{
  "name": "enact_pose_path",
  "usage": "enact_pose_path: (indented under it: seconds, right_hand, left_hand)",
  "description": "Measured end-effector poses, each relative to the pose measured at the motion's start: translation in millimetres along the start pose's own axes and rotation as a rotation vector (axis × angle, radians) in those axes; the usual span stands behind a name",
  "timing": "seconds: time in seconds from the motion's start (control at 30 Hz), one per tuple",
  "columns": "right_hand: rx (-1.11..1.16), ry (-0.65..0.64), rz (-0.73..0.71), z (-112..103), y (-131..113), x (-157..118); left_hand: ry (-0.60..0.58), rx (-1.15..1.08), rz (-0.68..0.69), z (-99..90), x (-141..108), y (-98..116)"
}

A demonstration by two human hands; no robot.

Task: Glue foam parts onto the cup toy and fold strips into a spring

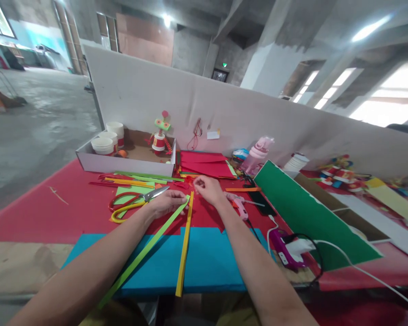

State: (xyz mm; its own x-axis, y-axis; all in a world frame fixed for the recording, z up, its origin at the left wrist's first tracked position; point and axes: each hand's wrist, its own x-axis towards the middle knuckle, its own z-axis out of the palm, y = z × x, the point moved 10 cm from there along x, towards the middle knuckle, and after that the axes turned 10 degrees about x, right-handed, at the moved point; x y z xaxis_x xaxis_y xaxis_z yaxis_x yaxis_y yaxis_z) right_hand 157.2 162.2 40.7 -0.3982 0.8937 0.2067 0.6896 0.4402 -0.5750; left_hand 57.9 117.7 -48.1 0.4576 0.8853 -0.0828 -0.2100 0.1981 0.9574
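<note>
My left hand (168,201) pinches the far end of a long green paper strip (146,251) that runs back toward me over the blue sheet (207,262). My right hand (207,189) pinches the far end of a long yellow paper strip (184,246) lying beside the green one. The two strip ends meet between my fingertips above the red table cover (54,213). Red-handled scissors (136,198) lie just left of my left hand, on a green sheet.
A pink glue gun (238,204) lies right of my right hand. A white cardboard tray (122,163) holds paper cups and a paper-cup robot figure (160,136). Loose coloured strips, a pink bottle (256,156), a green board (306,217) and a charger with cables (292,249) surround the spot.
</note>
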Motion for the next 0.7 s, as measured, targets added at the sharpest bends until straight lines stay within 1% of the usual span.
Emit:
enact_pose_path:
  seconds: [0.03,0.07,0.1,0.17,0.2,0.3,0.37,0.5,0.6,0.7]
  right_hand:
    - [0.04,0.035,0.025,3.1,0.7,7.8]
    - [0.033,0.066,0.039,6.0,2.5,12.4]
    - [-0.003,0.099,0.062,7.9,6.7,13.5]
    - [-0.109,0.146,0.159,10.9,22.3,6.5]
    - [-0.154,0.141,0.216,14.0,31.1,0.2]
    - [-0.24,0.033,0.323,30.2,47.1,-17.9]
    - [-0.272,-0.024,0.338,38.8,47.2,-24.0]
    - [-0.284,-0.043,0.316,45.0,38.8,-23.7]
    - [-0.272,-0.021,0.305,43.7,38.7,-21.4]
    - [-0.207,0.043,0.288,38.2,42.4,-19.0]
  left_hand:
    - [0.004,-0.002,0.0,-0.5,0.2,-0.3]
    - [0.006,-0.001,0.0,-0.8,0.4,-0.7]
    - [0.005,0.003,-0.002,-0.9,0.5,-1.0]
    - [-0.003,0.01,-0.005,-0.4,0.9,-2.0]
    - [-0.012,0.014,-0.005,0.2,1.0,-2.3]
    - [-0.031,0.026,0.003,1.7,0.9,-1.9]
    - [-0.029,0.029,0.005,1.7,0.4,-0.8]
    - [-0.009,0.025,-0.015,1.4,-1.4,1.2]
    - [-0.001,0.037,-0.028,2.5,-2.3,1.8]
    - [0.02,0.064,-0.036,2.4,-2.5,1.9]
